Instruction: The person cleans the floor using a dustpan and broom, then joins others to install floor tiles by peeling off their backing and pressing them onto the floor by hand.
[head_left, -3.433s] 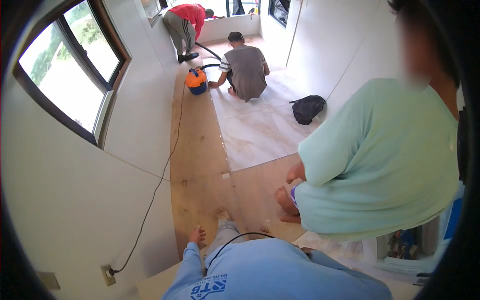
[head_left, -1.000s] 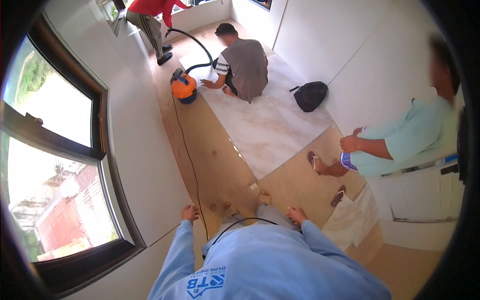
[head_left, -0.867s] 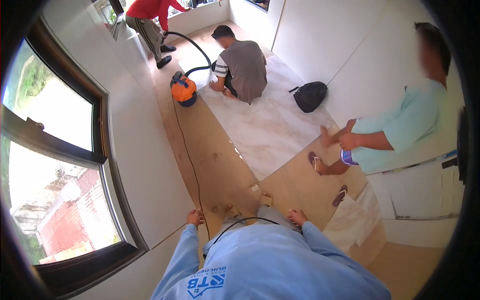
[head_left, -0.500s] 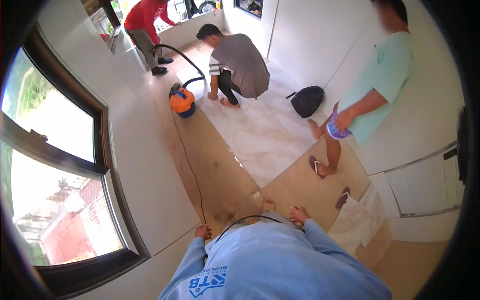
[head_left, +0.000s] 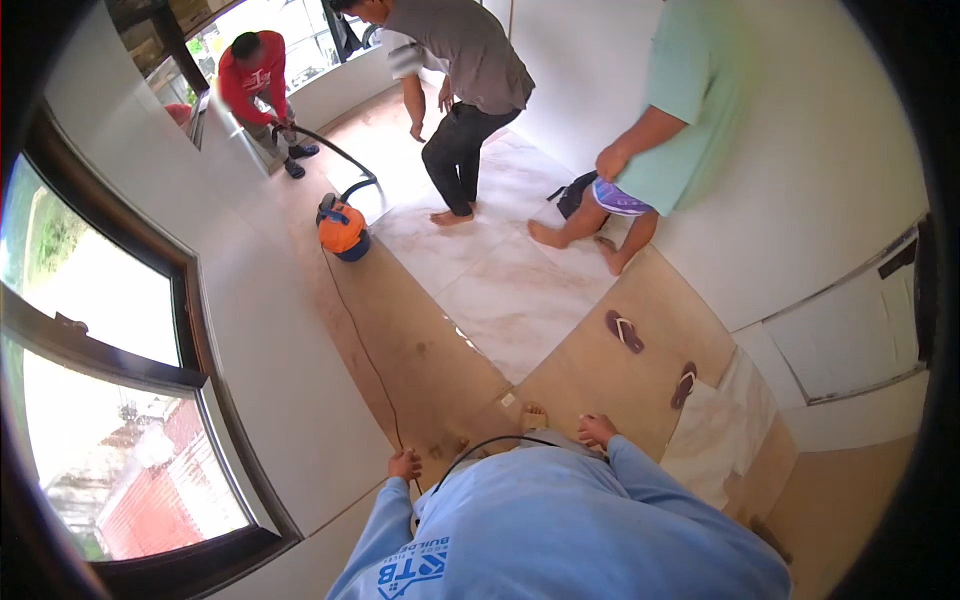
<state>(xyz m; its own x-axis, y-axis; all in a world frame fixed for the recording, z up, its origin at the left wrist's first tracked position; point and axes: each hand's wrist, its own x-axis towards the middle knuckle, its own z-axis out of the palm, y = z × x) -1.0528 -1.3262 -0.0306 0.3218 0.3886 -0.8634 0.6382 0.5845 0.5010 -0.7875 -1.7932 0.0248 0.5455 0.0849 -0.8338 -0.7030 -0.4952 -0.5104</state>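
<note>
The left hand [head_left: 405, 464] and right hand [head_left: 597, 430] hang low beside the wearer's waist, fingers partly curled; neither shows a clear grip, and I cannot tell whether anything small is hidden in the palms. The power cord [head_left: 366, 347] runs from the orange-and-blue vacuum cleaner [head_left: 343, 236] along the tan floor's [head_left: 405, 325] left side to just beside the left hand; whether they touch is unclear. Standing here well, I judge, means keeping feet off that cord, the left fingers from snagging it, and weight away from the near corner of the marbled tiles [head_left: 500, 290]. Both arms reach forward and down in sleeves, the left nearer the wall, the right wrist turned inward across the thigh, well apart from the flip-flops [head_left: 625, 332] near the tan floor's right edge.
</note>
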